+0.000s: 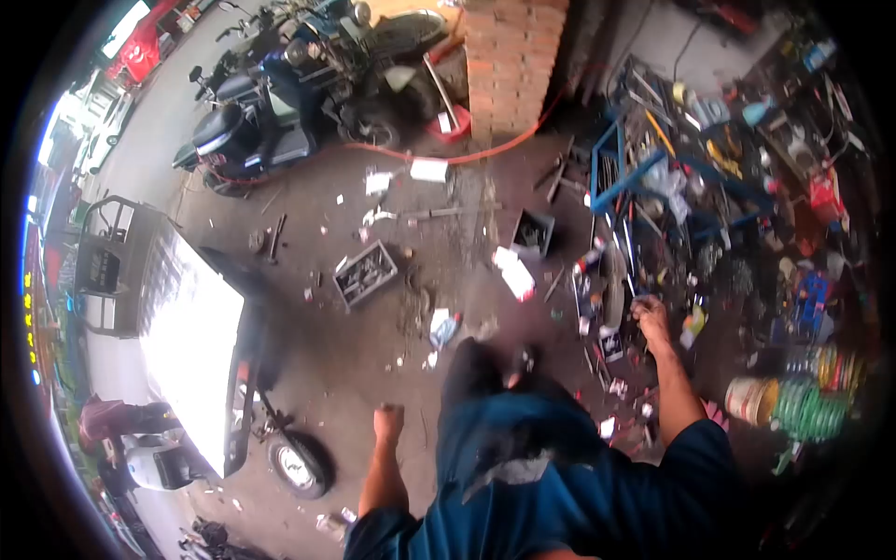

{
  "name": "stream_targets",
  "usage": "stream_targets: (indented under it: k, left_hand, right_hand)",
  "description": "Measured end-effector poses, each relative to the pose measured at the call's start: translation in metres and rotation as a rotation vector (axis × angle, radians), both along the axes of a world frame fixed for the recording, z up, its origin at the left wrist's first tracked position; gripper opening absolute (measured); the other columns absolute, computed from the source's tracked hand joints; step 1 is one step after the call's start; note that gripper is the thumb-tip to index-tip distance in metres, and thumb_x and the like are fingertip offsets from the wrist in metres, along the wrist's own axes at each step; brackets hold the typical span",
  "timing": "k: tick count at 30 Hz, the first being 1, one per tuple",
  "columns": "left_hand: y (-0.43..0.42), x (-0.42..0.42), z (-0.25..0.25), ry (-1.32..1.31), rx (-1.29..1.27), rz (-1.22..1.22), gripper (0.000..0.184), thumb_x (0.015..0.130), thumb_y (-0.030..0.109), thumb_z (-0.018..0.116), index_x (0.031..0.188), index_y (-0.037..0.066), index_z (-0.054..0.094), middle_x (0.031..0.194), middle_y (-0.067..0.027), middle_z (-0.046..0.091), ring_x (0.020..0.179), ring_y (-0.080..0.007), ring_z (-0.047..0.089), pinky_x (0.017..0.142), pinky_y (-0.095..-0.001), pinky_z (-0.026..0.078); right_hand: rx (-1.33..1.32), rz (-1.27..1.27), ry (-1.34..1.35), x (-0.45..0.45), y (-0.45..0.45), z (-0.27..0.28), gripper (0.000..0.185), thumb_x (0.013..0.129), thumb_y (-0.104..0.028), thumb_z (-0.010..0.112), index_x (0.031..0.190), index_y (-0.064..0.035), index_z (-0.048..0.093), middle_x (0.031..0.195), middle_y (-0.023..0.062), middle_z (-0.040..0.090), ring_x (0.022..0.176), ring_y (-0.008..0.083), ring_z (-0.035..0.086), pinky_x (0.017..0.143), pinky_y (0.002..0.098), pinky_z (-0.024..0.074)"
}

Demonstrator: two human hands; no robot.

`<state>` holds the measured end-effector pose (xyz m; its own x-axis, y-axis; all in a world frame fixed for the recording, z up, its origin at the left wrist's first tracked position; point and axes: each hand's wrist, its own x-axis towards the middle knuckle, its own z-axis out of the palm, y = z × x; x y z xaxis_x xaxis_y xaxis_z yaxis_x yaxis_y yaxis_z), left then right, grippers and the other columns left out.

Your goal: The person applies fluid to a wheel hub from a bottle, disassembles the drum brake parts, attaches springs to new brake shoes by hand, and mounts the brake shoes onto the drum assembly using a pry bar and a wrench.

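Note:
My left hand (pixel 388 422) hangs over the floor to the left of my body, its fingers curled into a fist with nothing showing in it. Out in front on the right, my right hand (pixel 649 317) is reached over the tool clutter with bent fingers. Whatever they may grip is too small to make out. Just beyond that hand runs a thin, shiny rod (pixel 628 252); I cannot tell whether it touches the fingers. A small dark box of parts (pixel 610 345) sits below and left of the right hand.
A blue metal frame (pixel 609 168) heaped with tools stands ahead right. Two grey parts boxes, one a tray (pixel 366 276), lie on the littered floor. Scooters (pixel 233 140) stand by a brick pillar (pixel 513 70). A three-wheeled cart (pixel 191 327) and a person (pixel 117 420) are at left.

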<state>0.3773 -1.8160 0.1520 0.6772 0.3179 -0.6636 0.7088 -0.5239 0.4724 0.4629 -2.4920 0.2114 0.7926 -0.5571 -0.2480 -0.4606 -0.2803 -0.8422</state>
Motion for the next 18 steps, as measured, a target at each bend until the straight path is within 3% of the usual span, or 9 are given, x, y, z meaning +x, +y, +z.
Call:
stream_targets:
  k: [4,5,6,7,8,12,14,15,18]
  left_hand:
    - [0.002,0.033,-0.032,-0.066,-0.114,0.076,0.018,0.079,0.018,0.058,0.069,0.003,0.061,0.055,-0.0061,0.056,0.047,-0.0175,0.053,0.047,-0.0349,0.044]
    - [-0.036,0.078,0.039,-0.041,-0.212,0.222,0.016,0.079,0.015,0.061,0.073,0.0,0.064,0.056,-0.0048,0.057,0.048,-0.0135,0.053,0.048,-0.031,0.044]
    - [-0.033,0.091,0.03,0.077,-0.097,0.258,0.017,0.079,0.013,0.063,0.079,-0.004,0.065,0.057,-0.0044,0.056,0.049,-0.012,0.053,0.047,-0.0294,0.043]
    - [-0.034,0.11,0.031,0.034,-0.148,0.314,0.019,0.079,0.013,0.063,0.082,-0.006,0.065,0.058,-0.0045,0.057,0.05,-0.0124,0.053,0.048,-0.0291,0.044]
    - [-0.035,0.126,0.037,0.0,-0.198,0.368,0.021,0.08,0.012,0.062,0.085,-0.008,0.065,0.06,-0.0047,0.058,0.051,-0.0128,0.054,0.049,-0.0289,0.044]
    - [-0.047,0.202,0.089,-0.233,-0.255,0.44,0.022,0.081,0.01,0.061,0.087,-0.01,0.064,0.066,-0.0074,0.061,0.055,-0.0136,0.055,0.051,-0.0275,0.045]
    - [-0.049,0.225,0.089,-0.308,-0.273,0.501,0.021,0.081,0.01,0.061,0.086,-0.01,0.064,0.066,-0.0071,0.06,0.056,-0.0136,0.055,0.052,-0.0274,0.045]
    - [-0.05,0.229,0.087,-0.339,-0.28,0.536,0.021,0.081,0.01,0.061,0.086,-0.011,0.064,0.065,-0.007,0.06,0.056,-0.0136,0.056,0.053,-0.0273,0.046]
    - [-0.057,0.228,0.084,-0.346,-0.222,0.558,0.023,0.081,0.011,0.061,0.088,-0.011,0.061,0.062,-0.0084,0.059,0.051,-0.0149,0.055,0.044,-0.0271,0.042]
  right_hand:
    - [-0.037,0.006,-0.186,0.187,0.016,0.076,0.007,0.085,-0.005,0.063,0.092,-0.0035,0.065,0.077,-0.0011,0.063,0.067,0.0107,0.056,0.065,0.0257,0.0448]
    - [-0.126,0.034,-0.251,0.237,0.025,0.111,0.007,0.085,-0.006,0.065,0.092,-0.0031,0.065,0.079,0.0005,0.064,0.068,0.0112,0.058,0.066,0.0262,0.0458]
    - [-0.182,0.084,-0.266,0.28,0.013,0.112,0.011,0.085,-0.01,0.067,0.092,-0.0017,0.066,0.083,0.0046,0.067,0.076,0.0131,0.061,0.071,0.0284,0.0477]
    - [-0.219,0.114,-0.328,0.315,0.03,0.151,0.014,0.086,-0.012,0.068,0.094,-0.0008,0.065,0.086,0.0067,0.067,0.079,0.0145,0.062,0.074,0.0303,0.0483]
    - [-0.298,0.139,-0.32,0.354,0.029,0.171,0.024,0.084,-0.02,0.071,0.098,-0.0015,0.066,0.09,0.0123,0.07,0.086,0.0235,0.067,0.08,0.0338,0.0506]
    - [-0.491,0.213,-0.474,0.489,0.06,0.298,0.033,0.084,-0.029,0.071,0.103,-0.0025,0.065,0.095,0.016,0.07,0.09,0.0308,0.067,0.08,0.0378,0.0503]
    - [-0.626,0.225,-0.441,0.547,0.072,0.358,0.039,0.083,-0.033,0.069,0.108,-0.0026,0.065,0.107,0.0195,0.068,0.103,0.0334,0.064,0.086,0.0414,0.0492]
    - [-0.717,0.18,-0.541,0.598,0.056,0.359,0.042,0.082,-0.034,0.07,0.108,-0.0014,0.064,0.115,0.0223,0.064,0.109,0.0352,0.062,0.09,0.0425,0.0483]
    - [-0.839,0.248,-0.575,0.668,0.075,0.44,0.042,0.08,-0.033,0.07,0.109,-0.0021,0.065,0.106,0.0231,0.065,0.102,0.0392,0.061,0.088,0.0445,0.0486]
